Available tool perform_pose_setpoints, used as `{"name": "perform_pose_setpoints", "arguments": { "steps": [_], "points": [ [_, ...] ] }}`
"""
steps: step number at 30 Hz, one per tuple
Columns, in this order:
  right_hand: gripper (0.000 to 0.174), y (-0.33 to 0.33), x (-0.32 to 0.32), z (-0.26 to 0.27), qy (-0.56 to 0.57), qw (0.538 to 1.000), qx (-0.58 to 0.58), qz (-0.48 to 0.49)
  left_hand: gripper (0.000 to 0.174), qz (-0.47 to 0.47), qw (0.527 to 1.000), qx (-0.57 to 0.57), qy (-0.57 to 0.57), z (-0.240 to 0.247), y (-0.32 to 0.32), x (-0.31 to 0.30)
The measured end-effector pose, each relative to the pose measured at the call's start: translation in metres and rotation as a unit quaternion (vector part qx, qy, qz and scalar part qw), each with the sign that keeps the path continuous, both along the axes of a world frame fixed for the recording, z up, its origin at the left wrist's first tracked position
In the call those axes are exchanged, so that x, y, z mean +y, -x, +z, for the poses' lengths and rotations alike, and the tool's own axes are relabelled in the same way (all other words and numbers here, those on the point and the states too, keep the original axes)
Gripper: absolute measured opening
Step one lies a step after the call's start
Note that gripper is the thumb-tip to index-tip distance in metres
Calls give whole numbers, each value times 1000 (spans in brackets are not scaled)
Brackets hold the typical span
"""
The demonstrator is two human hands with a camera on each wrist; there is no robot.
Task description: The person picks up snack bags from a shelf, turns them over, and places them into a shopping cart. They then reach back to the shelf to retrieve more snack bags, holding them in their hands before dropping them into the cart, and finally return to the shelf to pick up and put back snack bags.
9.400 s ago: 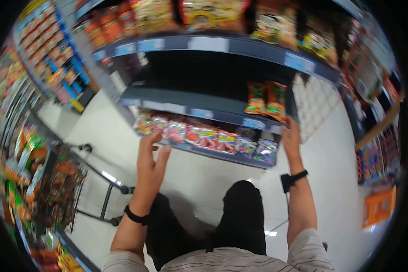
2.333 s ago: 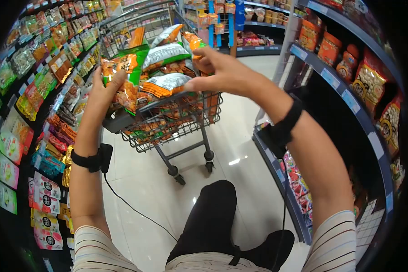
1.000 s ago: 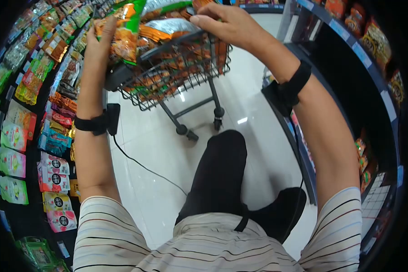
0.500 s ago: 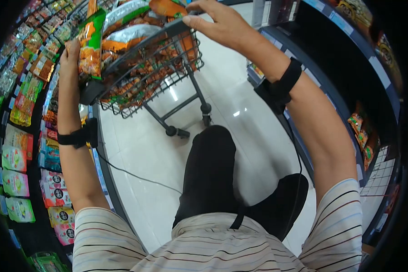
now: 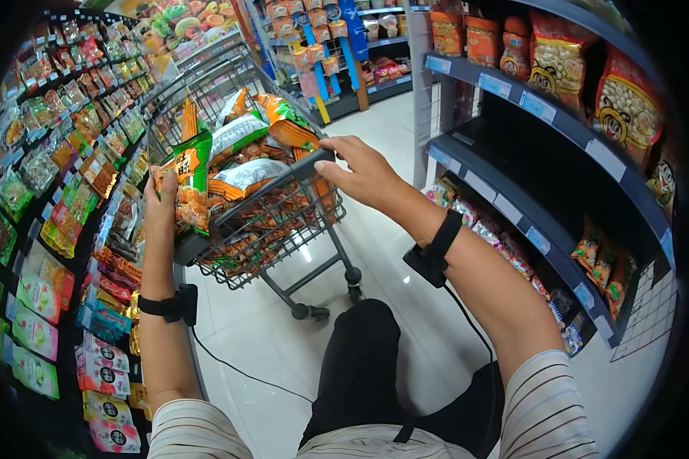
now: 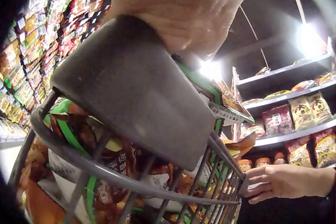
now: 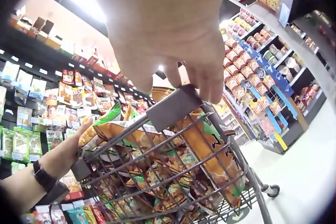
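Observation:
A grey wire shopping cart (image 5: 264, 245), heaped with orange, green and silver snack bags (image 5: 241, 131), stands in front of me in the head view. My left hand (image 5: 161, 210) is at the cart's near left corner, its thumb lying over the edge of an upright orange-and-green snack bag (image 5: 193, 183). The other left fingers are hidden behind that bag. In the left wrist view, the heel of this hand rests by the cart's dark handle (image 6: 142, 95). My right hand (image 5: 363, 172) grips the right end of the handle, fingers over its corner in the right wrist view.
Packed snack racks (image 5: 61, 176) run close along the left. On the right stands a shelf unit (image 5: 513, 145) with nut bags (image 5: 627, 99), jars above, and a few orange bags (image 5: 604, 264) low down. White tiled floor (image 5: 268, 356) lies beneath the cart.
Earlier both hands were spread before the low shelf; later the right hand was raised over the cart's bags. It has since settled on the handle. The view has tilted up and shifted.

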State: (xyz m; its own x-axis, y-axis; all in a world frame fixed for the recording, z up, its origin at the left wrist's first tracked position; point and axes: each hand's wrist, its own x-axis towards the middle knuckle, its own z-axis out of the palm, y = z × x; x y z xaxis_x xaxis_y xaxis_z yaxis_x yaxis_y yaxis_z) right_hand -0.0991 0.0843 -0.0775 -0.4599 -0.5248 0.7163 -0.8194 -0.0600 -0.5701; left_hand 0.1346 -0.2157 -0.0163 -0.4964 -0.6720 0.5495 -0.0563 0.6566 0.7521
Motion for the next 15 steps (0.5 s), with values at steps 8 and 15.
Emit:
{"name": "perform_pose_setpoints", "arguments": {
  "steps": [8, 15],
  "points": [
    [62, 19, 7, -9, 11, 1000, -27, 3, 85, -100, 993, -2, -56, -1, 8, -28],
    [69, 44, 30, -65, -8, 997, -50, -63, 66, -135, 982, -14, -132, 8, 9, 42]
  ]
}}
